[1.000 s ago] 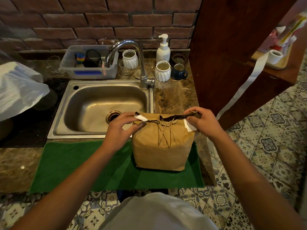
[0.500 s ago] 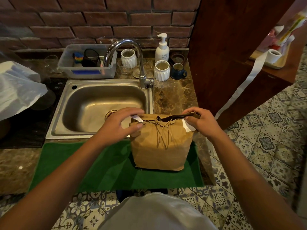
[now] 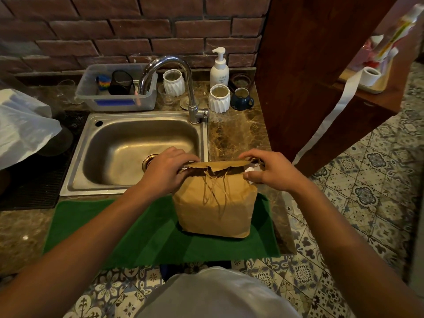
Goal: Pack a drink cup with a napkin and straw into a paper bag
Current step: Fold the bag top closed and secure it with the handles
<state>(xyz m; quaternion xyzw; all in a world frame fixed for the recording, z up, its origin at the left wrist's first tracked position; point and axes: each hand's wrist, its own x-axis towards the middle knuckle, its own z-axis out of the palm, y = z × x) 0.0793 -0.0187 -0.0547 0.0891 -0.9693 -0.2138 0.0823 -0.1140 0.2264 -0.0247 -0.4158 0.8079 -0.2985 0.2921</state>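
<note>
Standing on a green mat [image 3: 137, 230] before a steel sink [image 3: 128, 143], a brown paper bag [image 3: 215, 203] is being folded over at the top by two hands, with a tap [image 3: 183, 72], soap bottle [image 3: 219, 70], two white ribbed cups [image 3: 173, 82] and a dark mug [image 3: 241, 98] crowding the counter behind. The left hand [image 3: 165, 171] is gripping the bag's left top corner and the right hand [image 3: 270, 171] its right corner, where white paper is showing; string handles are hanging down the creased front
</note>
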